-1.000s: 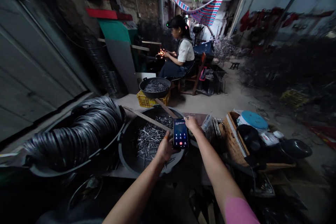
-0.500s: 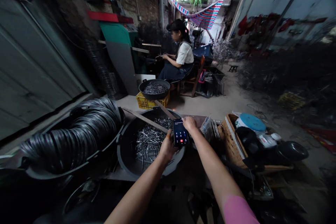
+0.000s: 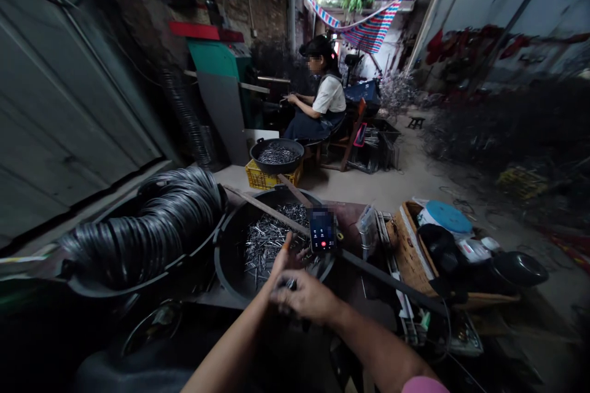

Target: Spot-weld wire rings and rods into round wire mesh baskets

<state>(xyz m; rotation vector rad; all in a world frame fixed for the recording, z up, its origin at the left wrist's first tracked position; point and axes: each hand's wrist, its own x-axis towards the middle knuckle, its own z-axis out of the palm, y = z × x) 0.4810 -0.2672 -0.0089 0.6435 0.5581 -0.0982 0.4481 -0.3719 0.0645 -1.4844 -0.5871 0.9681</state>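
A phone [image 3: 321,230] with a lit call screen rests by the far right rim of a black basin [image 3: 225,258] that holds several short metal pieces [image 3: 267,239]. Neither hand touches the phone. My left hand [image 3: 282,258] is over the basin's near right rim, fingers stretched toward the phone. My right hand [image 3: 308,298] has crossed in just below it. Its curled fingers press against the heel of my left hand around something small that I cannot make out.
A second basin full of black wire rings [image 3: 147,227] stands at the left. A wicker basket [image 3: 408,245] with a blue lid, bottles and dark bowls stands at the right. A wooden stick [image 3: 265,210] lies across the basin. Another person [image 3: 322,95] sits working beyond a yellow crate [image 3: 260,179].
Both hands have let go of the phone, which now rests by the basin rim. They drew back toward me, and the right hand crossed over to meet the left.
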